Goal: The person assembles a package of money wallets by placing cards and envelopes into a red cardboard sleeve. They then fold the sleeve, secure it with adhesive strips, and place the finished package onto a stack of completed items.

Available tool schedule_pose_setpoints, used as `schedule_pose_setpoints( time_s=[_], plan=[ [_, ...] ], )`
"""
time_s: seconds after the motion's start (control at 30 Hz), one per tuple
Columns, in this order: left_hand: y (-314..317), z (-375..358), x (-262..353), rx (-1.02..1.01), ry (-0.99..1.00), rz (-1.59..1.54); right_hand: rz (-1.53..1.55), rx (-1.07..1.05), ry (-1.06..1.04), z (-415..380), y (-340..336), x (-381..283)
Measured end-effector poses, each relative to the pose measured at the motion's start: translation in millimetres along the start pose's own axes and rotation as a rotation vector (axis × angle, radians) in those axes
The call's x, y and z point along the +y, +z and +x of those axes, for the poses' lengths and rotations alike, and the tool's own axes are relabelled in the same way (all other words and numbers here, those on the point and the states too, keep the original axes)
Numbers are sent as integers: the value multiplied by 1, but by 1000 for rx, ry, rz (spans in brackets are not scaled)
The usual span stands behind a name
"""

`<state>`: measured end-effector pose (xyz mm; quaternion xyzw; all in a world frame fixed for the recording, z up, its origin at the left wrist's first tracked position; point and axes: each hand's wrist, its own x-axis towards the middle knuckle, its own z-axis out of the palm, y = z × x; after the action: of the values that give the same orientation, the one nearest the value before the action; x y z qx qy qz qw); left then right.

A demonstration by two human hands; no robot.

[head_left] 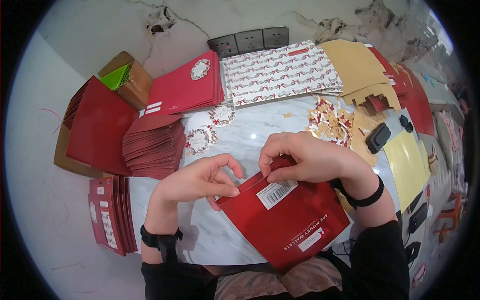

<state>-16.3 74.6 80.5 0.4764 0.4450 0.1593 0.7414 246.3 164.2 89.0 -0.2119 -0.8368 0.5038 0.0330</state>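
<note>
A red money wallets pack (300,220) lies tilted in front of me, at the table's front edge. It has a white barcode label near its upper edge, and its printed text appears upside down. My left hand (205,180) pinches the left end of that upper edge between thumb and fingers. Farther right along the same edge, beside the barcode, my right hand (305,157) is closed on the pack with its thumb on the near face. Part of the edge under the right fingers is hidden.
Fanned red wallets (152,145) lie left, near a cardboard box (62,150) of red packs and another red stack (112,215). Behind are red folders (175,87), patterned white sheets (280,72) and round tags (201,140). Paper scraps (327,120) and a black object (378,138) lie right.
</note>
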Motion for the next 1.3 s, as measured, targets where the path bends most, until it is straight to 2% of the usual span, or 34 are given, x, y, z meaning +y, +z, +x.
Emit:
schedule_pose_setpoints(
  time_s=[0.03, 0.07, 0.13, 0.23, 0.37, 0.43, 0.53, 0.6, 0.9, 0.97, 1.1, 1.17, 1.3],
  plan=[
    [2, -1, -1, 82, 4, 28, -22, -5, 26, 0, -1, -1],
    [4, -2, -1, 81, 4, 28, -44, -10, 52, 0, -1, -2],
    [8, -3, 1, 199, 0, 184, -59, 4, 28, 0, -1, 4],
    [16, -9, 11, 255, 1, 357, -62, 10, 20, 0, -1, 5],
    [4, -19, 9, 174, 71, 126, -56, -16, 68, 1, -3, 1],
    [-7, -18, 9, 11, 16, 50, -44, -28, 74, 1, -3, -1],
    [-12, -12, 6, -53, -57, 49, -73, -31, 46, 1, 0, 2],
    [-14, -11, 2, -55, -70, 82, -111, -16, 11, 0, 2, 3],
    [-15, -7, -1, -62, -48, 77, -164, -65, 95, 0, 0, -9],
    [-14, -6, 0, -68, -47, 67, -113, -76, 1, 0, 1, -7],
    [-12, -6, 0, -49, -48, 89, -105, -92, -54, 1, 6, -3],
    [-10, -6, 2, -48, -52, 104, -59, -109, -162, 2, 5, 2],
    [1, -9, 6, 55, -38, 102, -78, -108, -163, 1, 4, 2]
  ],
)
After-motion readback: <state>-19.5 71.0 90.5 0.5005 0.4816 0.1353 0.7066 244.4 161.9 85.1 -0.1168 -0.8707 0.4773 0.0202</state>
